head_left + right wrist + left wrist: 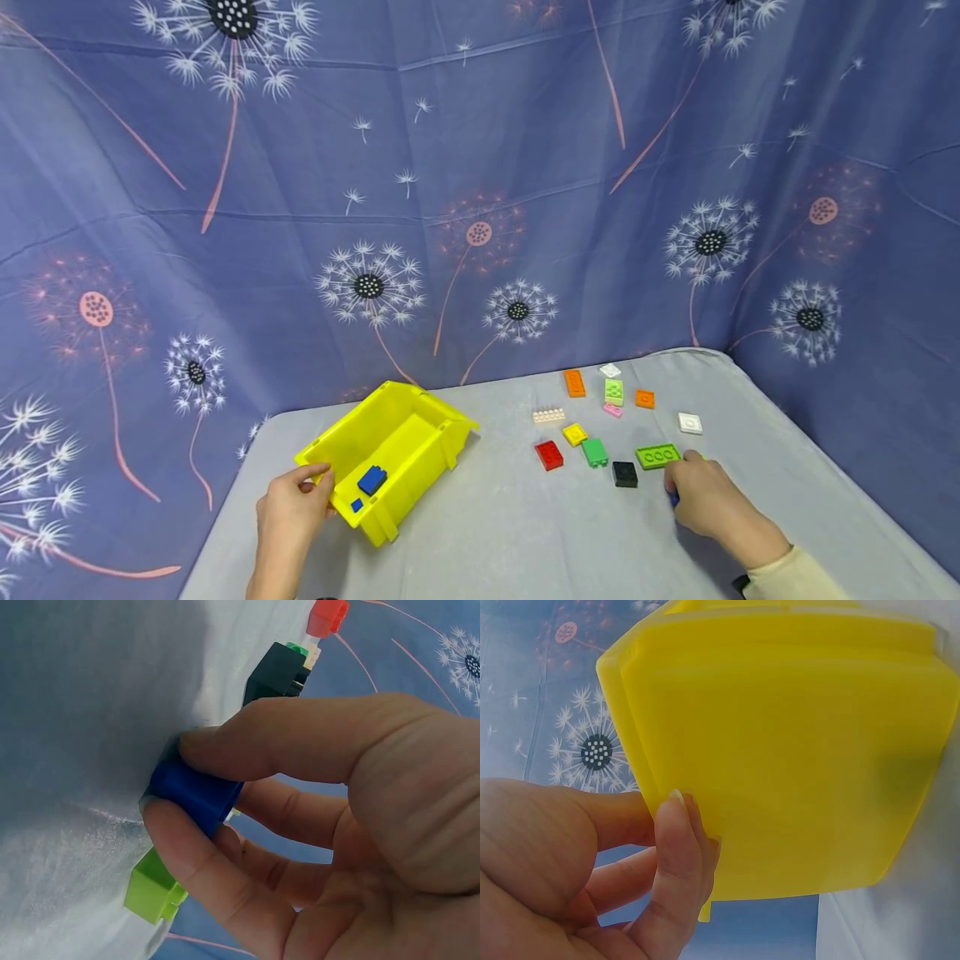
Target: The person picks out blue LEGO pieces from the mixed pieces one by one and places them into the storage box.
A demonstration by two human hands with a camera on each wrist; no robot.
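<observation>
My left hand [294, 508] grips the near rim of a yellow plastic bin [427, 471], as the left wrist view [795, 772] also shows from close by. Two blue pieces lie inside the bin: a larger blue brick [372, 480] and a small blue piece [357, 505]. On the right side of the table, my right hand [708, 496] pinches a blue toy brick [193, 791] between thumb and fingers, at the cloth. Just beyond that hand lies a lime green brick [657, 456], with a black brick [625, 474] to its left.
Other loose bricks lie scattered farther back: red [549, 455], green [595, 452], yellow [574, 434], orange [574, 383], white [690, 423], pink [613, 410] and a cream strip [548, 415]. A grey cloth [480, 533] covers the table. Behind hangs a blue dandelion-patterned curtain [525, 192].
</observation>
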